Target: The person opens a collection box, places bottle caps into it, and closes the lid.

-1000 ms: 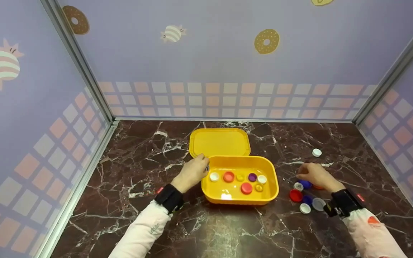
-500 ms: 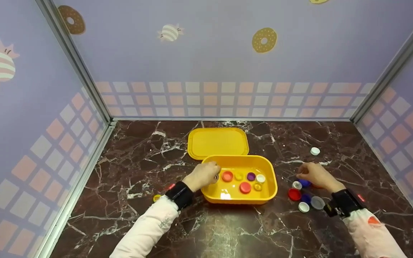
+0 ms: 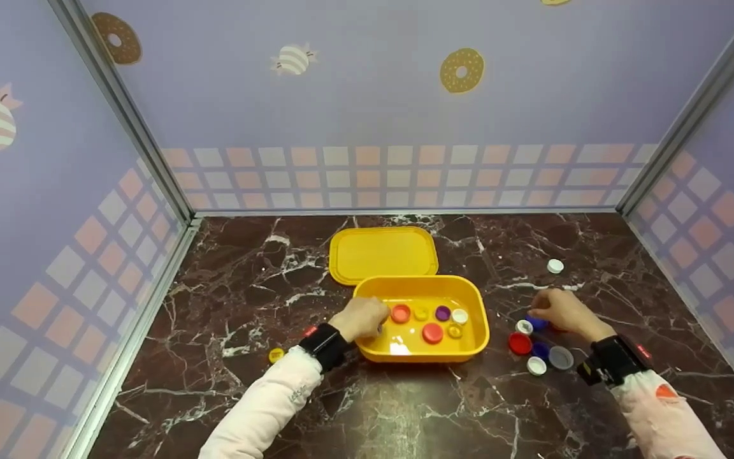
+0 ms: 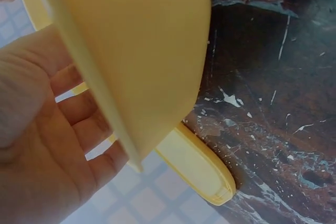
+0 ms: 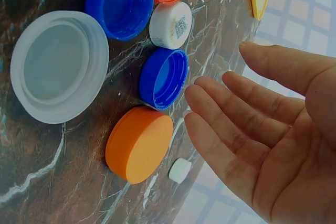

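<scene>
My left hand point(image 3: 364, 319) reaches over the left rim of a yellow plastic box point(image 3: 423, 358), fingers down inside it. In the left wrist view the box wall point(image 4: 139, 51) hides the fingertips, so I cannot tell whether they hold anything. Bottle caps lie on the box floor, among them a red cap point(image 3: 432, 333), a purple cap point(image 3: 443, 313) and a white cap point(image 3: 459, 316). My right hand point(image 3: 569, 313) hovers by a cluster of caps, fingers loosely extended and holding nothing. Nearest its fingertips are a blue cap point(image 5: 164, 78) and an orange cap point(image 5: 139, 145).
A yellow lid point(image 3: 383, 255) lies behind the box. Left of the box sits a lone yellow cap point(image 3: 276, 355), close to my sleeve. Another white cap point(image 3: 555, 266) lies apart at the back right. A translucent cap point(image 3: 561, 357) belongs to the right cluster. Patterned walls enclose the dark marble tabletop.
My left hand has moved from the box's left rim inward and down into it, covering the leftmost white cap. The yellow cap beside my sleeve has come into view. My right hand stays nearly still.
</scene>
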A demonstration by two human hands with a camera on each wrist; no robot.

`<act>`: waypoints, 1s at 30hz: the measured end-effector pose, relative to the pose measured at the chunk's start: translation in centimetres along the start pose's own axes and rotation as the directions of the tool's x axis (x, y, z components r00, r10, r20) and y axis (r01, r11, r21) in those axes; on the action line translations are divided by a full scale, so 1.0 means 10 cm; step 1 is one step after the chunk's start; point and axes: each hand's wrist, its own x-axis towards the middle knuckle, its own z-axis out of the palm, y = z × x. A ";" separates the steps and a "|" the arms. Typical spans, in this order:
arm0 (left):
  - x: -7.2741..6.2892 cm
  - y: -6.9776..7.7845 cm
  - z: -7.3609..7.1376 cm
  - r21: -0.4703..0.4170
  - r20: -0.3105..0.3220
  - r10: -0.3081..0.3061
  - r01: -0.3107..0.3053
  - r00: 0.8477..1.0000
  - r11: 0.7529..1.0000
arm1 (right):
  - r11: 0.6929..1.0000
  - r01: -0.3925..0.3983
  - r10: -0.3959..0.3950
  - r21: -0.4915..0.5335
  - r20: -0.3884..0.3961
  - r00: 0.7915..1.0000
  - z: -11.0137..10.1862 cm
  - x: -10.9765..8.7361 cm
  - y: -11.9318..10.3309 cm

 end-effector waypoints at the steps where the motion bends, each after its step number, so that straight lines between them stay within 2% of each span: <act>1: 0.00 0.00 0.01 0.008 0.006 0.002 -0.002 1.000 1.000 | 1.000 -0.002 0.002 0.002 0.001 1.000 0.00 0.00 0.00; 9: -0.01 -0.01 0.04 0.014 0.023 0.018 -0.018 1.000 1.000 | 1.000 -0.002 0.002 -0.001 0.006 1.000 -0.01 0.02 0.00; 12: -0.01 -0.03 0.03 -0.018 0.027 0.011 -0.010 1.000 1.000 | 1.000 0.012 -0.012 -0.013 -0.006 1.000 -0.03 0.02 -0.02; 15: -0.02 -0.04 -0.02 -0.044 0.006 0.002 -0.002 1.000 0.999 | 1.000 0.019 -0.019 -0.022 -0.023 1.000 -0.07 0.02 -0.04; 21: -0.07 -0.04 -0.12 -0.037 -0.116 0.008 -0.012 0.993 0.999 | 1.000 0.013 -0.014 -0.015 -0.030 0.999 -0.18 0.01 -0.04; 27: -0.17 -0.07 -0.14 -0.043 -0.265 0.016 -0.028 0.964 0.999 | 1.000 -0.003 0.003 -0.002 -0.023 1.000 -0.27 0.00 0.02; 30: -0.23 -0.09 -0.16 -0.044 -0.307 0.022 -0.038 0.952 0.998 | 1.000 0.006 -0.006 -0.015 0.000 1.000 -0.31 0.01 0.06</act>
